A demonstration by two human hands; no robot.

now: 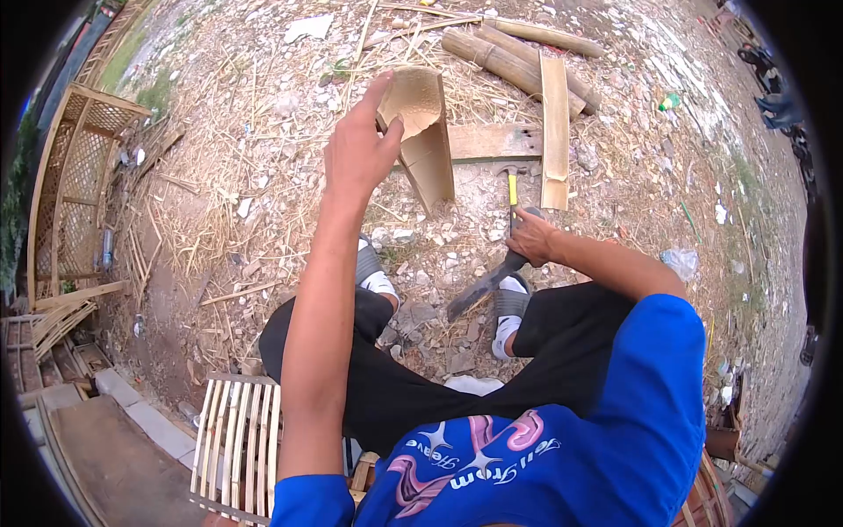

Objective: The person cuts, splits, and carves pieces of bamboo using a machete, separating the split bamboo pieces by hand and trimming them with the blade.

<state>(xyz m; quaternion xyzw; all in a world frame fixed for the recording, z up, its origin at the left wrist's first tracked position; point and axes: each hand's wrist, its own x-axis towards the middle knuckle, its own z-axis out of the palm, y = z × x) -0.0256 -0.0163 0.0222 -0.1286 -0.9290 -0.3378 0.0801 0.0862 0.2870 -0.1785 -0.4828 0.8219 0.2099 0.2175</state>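
Note:
My left hand grips the left edge of a wide split bamboo piece that stands tilted on the ground, its hollow side toward me. Some of the fingers are hidden behind that edge. My right hand is closed around the dark handle of a machete. The blade points down and left, between my feet. Just beyond the right hand is a hammer with a yellow handle; its lower end is partly hidden by the hand, and I cannot tell if they touch.
A flat wooden board lies behind the bamboo piece, with a split bamboo strip across its right end. Whole bamboo poles lie farther back. A lattice frame stands at left, near a slatted bamboo rack. Straw and rubble cover the ground.

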